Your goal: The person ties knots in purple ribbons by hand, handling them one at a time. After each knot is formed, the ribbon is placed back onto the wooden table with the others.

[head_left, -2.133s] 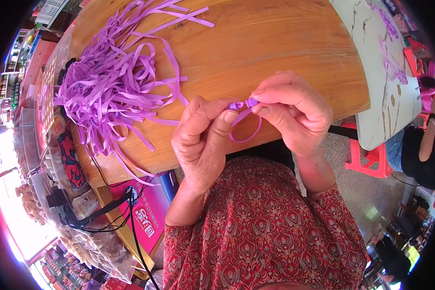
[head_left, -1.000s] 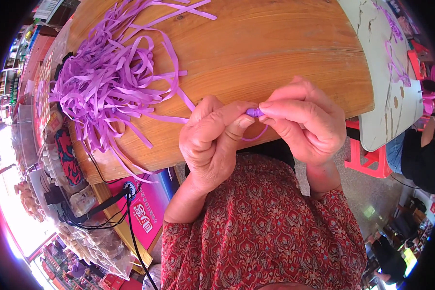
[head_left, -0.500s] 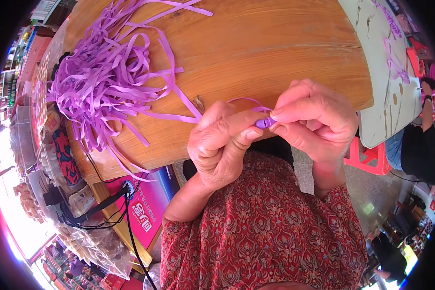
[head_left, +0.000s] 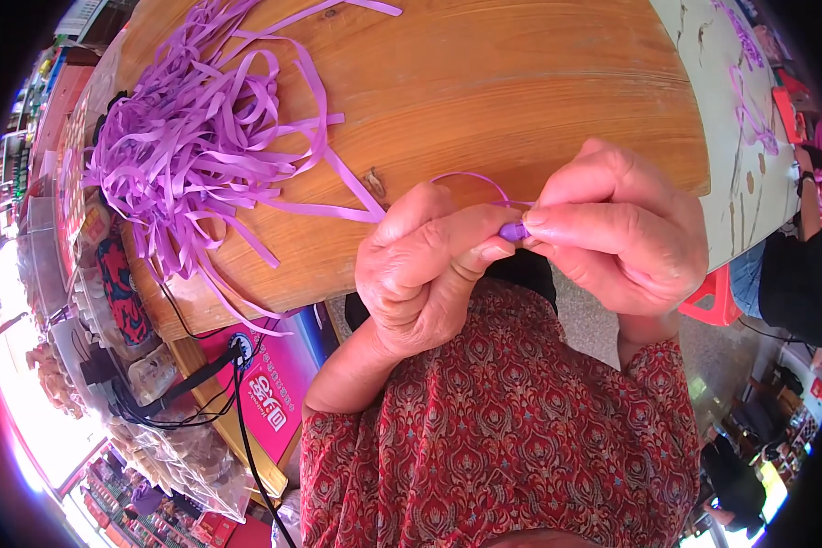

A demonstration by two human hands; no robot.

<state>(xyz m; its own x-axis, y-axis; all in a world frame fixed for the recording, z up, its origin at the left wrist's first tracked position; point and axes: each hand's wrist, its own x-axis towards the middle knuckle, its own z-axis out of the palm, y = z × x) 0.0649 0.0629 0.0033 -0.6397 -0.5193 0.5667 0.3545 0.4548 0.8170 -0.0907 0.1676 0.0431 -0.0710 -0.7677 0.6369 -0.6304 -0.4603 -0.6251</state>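
A small purple piece of folded ribbon (head_left: 512, 231) sits between my two hands, in front of my chest. My left hand (head_left: 420, 269) pinches it from the left between thumb and forefinger. From the right, my right hand (head_left: 621, 228) grips its other side with thumb and fingertips. A thin purple loop (head_left: 473, 174) arches up behind the fingers. One flat purple ribbon strand (head_left: 354, 184) runs from my left hand to a big tangled pile of purple ribbon (head_left: 192, 137) on the table's left. Fingertips hide part of the folded piece.
The wooden table (head_left: 484, 82) lies beyond my hands. A white marbled table (head_left: 735, 173) adjoins it at right, with purple strands (head_left: 752, 105) on it. Plastic bags (head_left: 187, 457), black cables (head_left: 237, 384) and a pink printed box (head_left: 269, 393) are at left. Another person (head_left: 790, 283) is at far right, near a red stool (head_left: 714, 301).
My right hand has shifted right and slightly down, coming nearer. The folded piece has moved a little right and up, and less of it shows between the fingers.
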